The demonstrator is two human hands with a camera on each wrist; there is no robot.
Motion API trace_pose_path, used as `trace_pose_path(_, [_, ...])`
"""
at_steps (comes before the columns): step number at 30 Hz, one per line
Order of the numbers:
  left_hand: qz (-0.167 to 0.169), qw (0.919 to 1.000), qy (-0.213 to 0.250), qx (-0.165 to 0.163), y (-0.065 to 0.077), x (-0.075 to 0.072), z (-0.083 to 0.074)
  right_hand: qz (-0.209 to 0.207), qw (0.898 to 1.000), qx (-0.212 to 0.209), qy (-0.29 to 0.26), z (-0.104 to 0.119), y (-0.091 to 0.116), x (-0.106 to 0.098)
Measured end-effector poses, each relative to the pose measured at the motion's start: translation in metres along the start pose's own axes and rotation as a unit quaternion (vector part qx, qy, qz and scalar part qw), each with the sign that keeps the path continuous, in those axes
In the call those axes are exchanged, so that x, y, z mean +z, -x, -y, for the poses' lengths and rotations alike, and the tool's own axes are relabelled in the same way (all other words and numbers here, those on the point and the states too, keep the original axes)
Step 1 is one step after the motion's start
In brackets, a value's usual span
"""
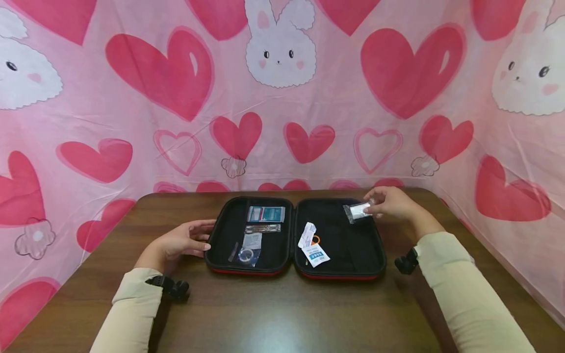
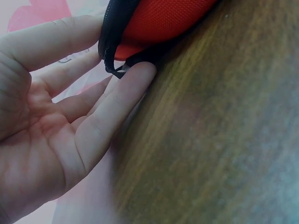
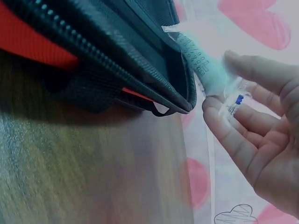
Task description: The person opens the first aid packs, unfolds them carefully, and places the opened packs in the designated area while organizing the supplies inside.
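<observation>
A zip case (image 1: 362, 255), black inside and red outside, lies unfolded on the table in two halves. My right hand (image 1: 393, 203) pinches a small white roll in a clear printed wrapper (image 3: 201, 60) between thumb and fingers, over the far right corner of the right half. My left hand (image 1: 183, 240) rests at the left half's outer edge, its thumb and fingers touching the zipped rim (image 2: 108, 42) with fingers fairly straight. In the right half lie a white printed packet (image 1: 316, 255), a narrow white packet (image 1: 307, 235) and an orange ring (image 1: 315, 239), partly covered.
The left half holds a blue-and-white packet (image 1: 266, 214), a slim clear packet of thin sticks (image 1: 263, 228), a pale square packet (image 1: 252, 240), a clear bag with a white ring-shaped roll (image 1: 246, 256) and tweezers-like strip (image 1: 233, 251). A patterned cloth (image 1: 278, 108) hangs behind the wooden table (image 1: 265, 314).
</observation>
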State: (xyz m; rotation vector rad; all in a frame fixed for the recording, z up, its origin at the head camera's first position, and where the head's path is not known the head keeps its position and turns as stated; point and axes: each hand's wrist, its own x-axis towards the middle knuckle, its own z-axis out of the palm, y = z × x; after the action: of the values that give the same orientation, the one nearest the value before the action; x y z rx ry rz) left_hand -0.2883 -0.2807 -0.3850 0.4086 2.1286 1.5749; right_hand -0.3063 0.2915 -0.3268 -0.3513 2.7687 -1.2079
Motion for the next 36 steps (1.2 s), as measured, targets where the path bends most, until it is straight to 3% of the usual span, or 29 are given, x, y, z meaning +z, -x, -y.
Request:
trace_pose_path(10, [-0.008,0.9999,0.006,-0.010,0.002,0.000,0.000,-0.028,0.999,0.003,0.035,-0.003,-0.009,0.004])
trace_pose_path(21, [-0.008,0.9999,0.003,-0.010,-0.002,-0.003,-0.004,-0.046,0.987,-0.032,0.150,0.008,-0.017,0.010])
trace_pose_path(29, [-0.017,0.9997,0.002,-0.015,0.001,-0.005,-0.002,-0.023,0.988,-0.017,0.155,0.011,-0.028,0.014])
trace_pose_path(36, [-0.004,1.0000,-0.001,-0.009,-0.003,-0.003,0.000,0.011,0.985,-0.002,0.172,0.015,-0.028,0.012])
